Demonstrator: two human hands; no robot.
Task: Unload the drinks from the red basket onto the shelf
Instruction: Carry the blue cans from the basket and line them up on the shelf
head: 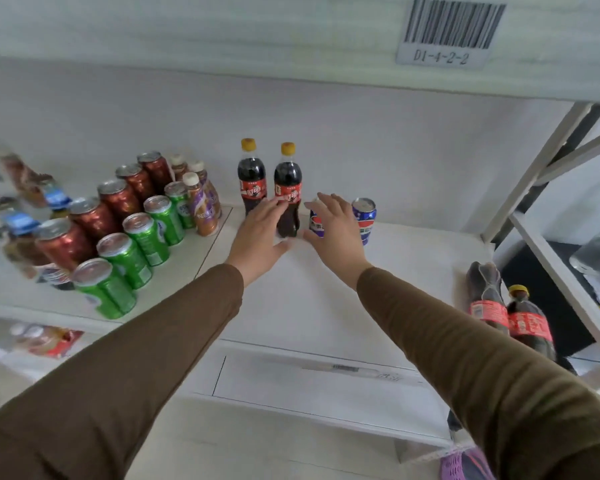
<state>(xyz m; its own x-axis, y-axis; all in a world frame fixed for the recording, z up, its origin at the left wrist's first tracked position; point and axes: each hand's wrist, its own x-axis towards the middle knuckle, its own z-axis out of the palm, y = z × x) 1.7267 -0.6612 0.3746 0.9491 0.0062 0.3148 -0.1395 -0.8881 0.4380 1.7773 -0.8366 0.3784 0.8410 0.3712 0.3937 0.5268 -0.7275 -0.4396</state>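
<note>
Two cola bottles with yellow caps stand upright at the back of the white shelf (326, 306), the left bottle (252, 174) and the right bottle (288, 181). My left hand (260, 233) is open, fingers spread, just in front of the right bottle. My right hand (336, 226) is open too, fingers apart in front of a blue cola can (315, 220) that it partly hides. A second blue can (364, 216) stands to the right of that hand. The red basket is out of view.
Rows of red cans (118, 199) and green cans (146, 237) fill the shelf's left part, with purple-labelled bottles (201, 206) behind. Two more cola bottles (513, 323) show beyond the shelf's right edge. Slanted metal shelf posts (534, 171) stand at the right. A barcode label (451, 32) is on the upper shelf.
</note>
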